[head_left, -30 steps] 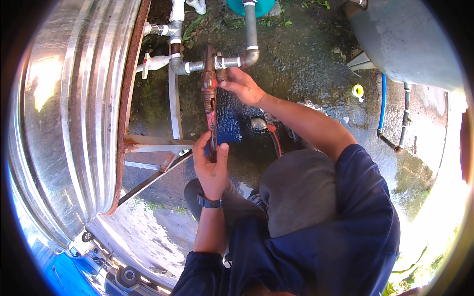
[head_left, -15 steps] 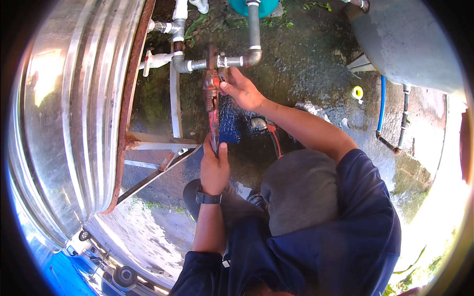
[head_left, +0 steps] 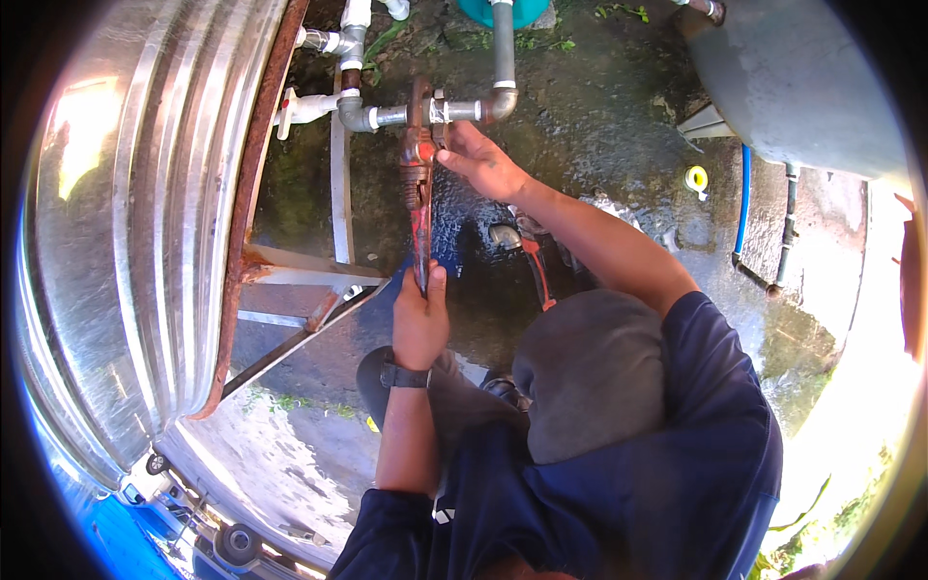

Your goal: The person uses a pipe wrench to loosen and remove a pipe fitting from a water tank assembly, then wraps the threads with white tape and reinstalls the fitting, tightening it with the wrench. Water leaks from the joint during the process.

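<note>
A worn red pipe wrench (head_left: 420,213) stands lengthwise in front of me, its jaw around the horizontal grey pipe (head_left: 391,115). My left hand (head_left: 421,329) is wrapped round the lower end of its handle, thumb along the top. Just right of the jaw, my right hand (head_left: 491,174) reaches up under the pipe with fingers curled and thumb by the wrench head. A metal piece beside the jaw meets its fingertips, but what they hold is hidden. On the right the pipe joins an elbow (head_left: 501,102) and a vertical pipe (head_left: 504,48).
A second red-handled tool (head_left: 537,271) lies near my knee beside a loose elbow fitting (head_left: 504,236). Left stands a ribbed metal tank (head_left: 145,213) on a rusty frame (head_left: 290,269); a white valve (head_left: 307,109) adjoins it. A tape roll (head_left: 696,179) lies right on wet ground, below a grey tank (head_left: 802,77).
The wrench handle and my left hand have shifted slightly, and my right hand has moved a little rightward at the pipe. The view has also shifted a little. The wrench stays on the pipe.
</note>
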{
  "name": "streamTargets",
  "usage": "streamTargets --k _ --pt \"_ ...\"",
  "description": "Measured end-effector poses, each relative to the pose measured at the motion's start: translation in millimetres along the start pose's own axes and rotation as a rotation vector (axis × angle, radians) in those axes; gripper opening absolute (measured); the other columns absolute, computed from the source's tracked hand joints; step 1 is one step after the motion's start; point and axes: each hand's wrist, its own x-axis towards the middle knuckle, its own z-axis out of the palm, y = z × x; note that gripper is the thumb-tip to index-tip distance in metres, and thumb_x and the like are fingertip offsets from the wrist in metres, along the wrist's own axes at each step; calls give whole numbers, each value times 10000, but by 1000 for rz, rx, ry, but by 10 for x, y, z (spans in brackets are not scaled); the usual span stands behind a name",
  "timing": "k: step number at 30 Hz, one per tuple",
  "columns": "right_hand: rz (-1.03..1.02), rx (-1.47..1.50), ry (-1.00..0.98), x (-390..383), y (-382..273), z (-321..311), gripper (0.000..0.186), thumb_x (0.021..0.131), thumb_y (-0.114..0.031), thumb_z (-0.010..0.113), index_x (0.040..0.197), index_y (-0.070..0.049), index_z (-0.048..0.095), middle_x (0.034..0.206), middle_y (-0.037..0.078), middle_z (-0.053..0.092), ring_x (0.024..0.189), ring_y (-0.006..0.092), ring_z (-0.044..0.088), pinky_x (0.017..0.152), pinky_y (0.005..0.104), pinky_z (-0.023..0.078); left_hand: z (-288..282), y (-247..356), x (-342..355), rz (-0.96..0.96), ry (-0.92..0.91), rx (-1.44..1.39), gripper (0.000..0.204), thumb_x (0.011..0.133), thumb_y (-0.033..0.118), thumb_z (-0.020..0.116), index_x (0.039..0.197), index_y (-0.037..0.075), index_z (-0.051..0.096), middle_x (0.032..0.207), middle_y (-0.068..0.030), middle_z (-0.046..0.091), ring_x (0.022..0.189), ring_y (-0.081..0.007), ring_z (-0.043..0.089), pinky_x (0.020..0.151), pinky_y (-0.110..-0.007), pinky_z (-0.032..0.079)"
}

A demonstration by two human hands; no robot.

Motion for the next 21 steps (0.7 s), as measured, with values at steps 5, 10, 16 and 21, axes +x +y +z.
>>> streamTargets --k 5,10,16,21 --pt "5 51 -49 21 -9 11 568 1044 -129 548 1535 -87 267 1332 68 553 1227 146 499 1049 329 409 -8 -5 26 5 -12 -5 449 1040 397 553 1220 -11 604 1019 -252 692 991 -418 677 848 -427 517" --pt "-5 43 -44 -2 28 6 659 1050 -128 530 1588 -95 151 1399 89 530 1292 170 490 1086 352 396 14 -43 19 7 2 -6 446 1040 395 555 1227 -8 602 1014 -242 694 984 -390 684 851 -414 516" --pt "-106 -150 -51 38 70 -19 737 1059 -247 533 1600 -50 73 1446 164 510 1336 262 504 1095 390 398 71 -142 46 31 17 -55 469 1052 448 527 1207 19 634 736 13 528 629 -73 465 564 -265 398" --pt "18 -395 63 -87 -3 -12 720 1042 -330 569 1564 -24 180 1287 191 619 1206 287 608 1018 406 469 68 -173 66 -42 -20 -123 492 1051 478 514 1208 29 640 667 38 462 561 -48 405 495 -247 326"
